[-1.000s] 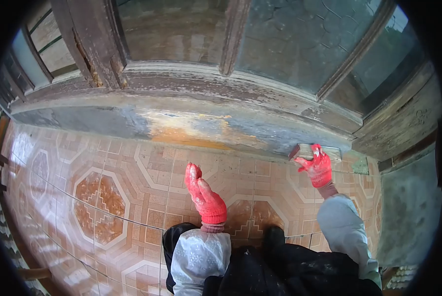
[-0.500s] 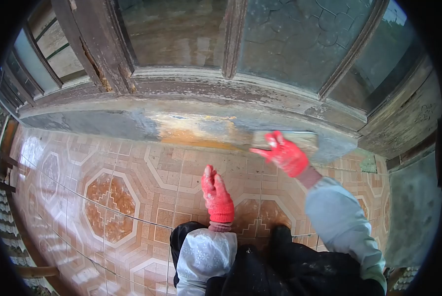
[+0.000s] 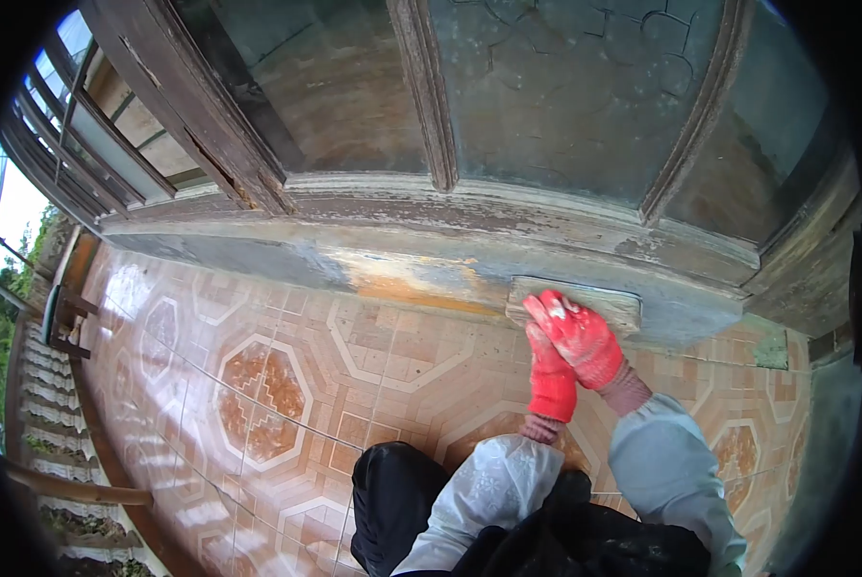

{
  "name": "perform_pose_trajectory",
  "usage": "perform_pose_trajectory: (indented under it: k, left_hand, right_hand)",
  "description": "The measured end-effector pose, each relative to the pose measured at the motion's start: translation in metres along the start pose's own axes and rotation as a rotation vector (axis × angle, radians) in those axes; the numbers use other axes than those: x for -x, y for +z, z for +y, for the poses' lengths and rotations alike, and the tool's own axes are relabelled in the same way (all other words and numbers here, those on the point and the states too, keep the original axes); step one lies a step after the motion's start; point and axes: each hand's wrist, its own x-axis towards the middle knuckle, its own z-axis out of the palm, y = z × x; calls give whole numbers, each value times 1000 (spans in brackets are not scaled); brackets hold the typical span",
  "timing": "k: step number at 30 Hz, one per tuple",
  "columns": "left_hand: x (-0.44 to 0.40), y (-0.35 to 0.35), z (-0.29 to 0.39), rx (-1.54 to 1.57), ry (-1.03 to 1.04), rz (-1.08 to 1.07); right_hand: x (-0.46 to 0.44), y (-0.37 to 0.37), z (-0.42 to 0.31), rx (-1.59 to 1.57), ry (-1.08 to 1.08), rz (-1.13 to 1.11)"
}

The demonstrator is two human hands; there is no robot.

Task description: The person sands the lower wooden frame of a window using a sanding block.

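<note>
A rectangular wooden float [image 3: 618, 310] lies flat against the low grey wall base under the window frame. My right hand [image 3: 585, 341], in a wet red glove, is closed over the float, its fingers bent near the left end. Close beside it, my left hand [image 3: 551, 375], also red-gloved, is drawn in at the float's lower edge. Its fingers are together and partly covered by the right hand. The float's handle is hidden behind the gloves. To the left of the float, the wall base shows a patch of orange and pale cream [image 3: 407, 274].
Weathered wooden window frames [image 3: 421, 91] with glass panes stand above the ledge. Patterned tiles [image 3: 262, 394] cover the floor. A balustrade [image 3: 56, 413] runs along the left side, and a rough wall [image 3: 830, 404] stands at the right. My dark-clothed knee [image 3: 392, 505] is below my hands.
My left hand has moved up and right from over the tiles to meet my right hand at the float. The right fingers have closed more. The view has turned slightly left.
</note>
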Motion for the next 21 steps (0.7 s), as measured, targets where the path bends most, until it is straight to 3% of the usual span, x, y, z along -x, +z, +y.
perform_pose_trajectory:
  k: [1,2,3,4,5,6,8,9,11,12,14,16,18,20,21]
  left_hand:
    - [-11,-3,-36,-369,210,10]
    - [-19,-10,-55,-742,413,18]
    - [-11,7,-32,-475,289,45]
    - [-2,25,-9,-197,184,99]
    - [-3,37,-8,-155,177,153]
    - [-4,39,-2,-190,175,175]
    - [-8,42,8,-260,170,219]
    - [-15,33,18,-359,264,347]
    - [-33,15,73,-244,368,499]
    - [-47,4,121,-29,377,518]
    - [-94,-70,165,-100,496,555]
    - [-92,-59,193,-18,448,587]
    - [-84,-57,188,-106,514,511]
    - [-65,-22,139,-460,544,631]
    - [-63,-23,135,-451,546,633]
  right_hand:
    - [3,-11,6,-129,60,-85]
    - [19,-6,17,-66,133,67]
    - [33,0,22,-3,212,216]
    - [33,-16,22,-216,374,230]
    - [35,-39,22,-428,538,232]
    - [38,-47,17,-444,546,233]
    - [45,-57,4,-856,839,380]
    - [48,-59,0,-854,890,413]
    - [62,-55,-2,-904,923,457]
    - [66,-52,-2,-950,947,507]
    - [73,-54,1,-958,993,506]
    - [72,-56,7,-972,931,430]
    - [60,-50,5,-1087,933,480]
    - [45,-50,-2,-1190,921,530]
    - [35,-57,-7,-1153,875,473]
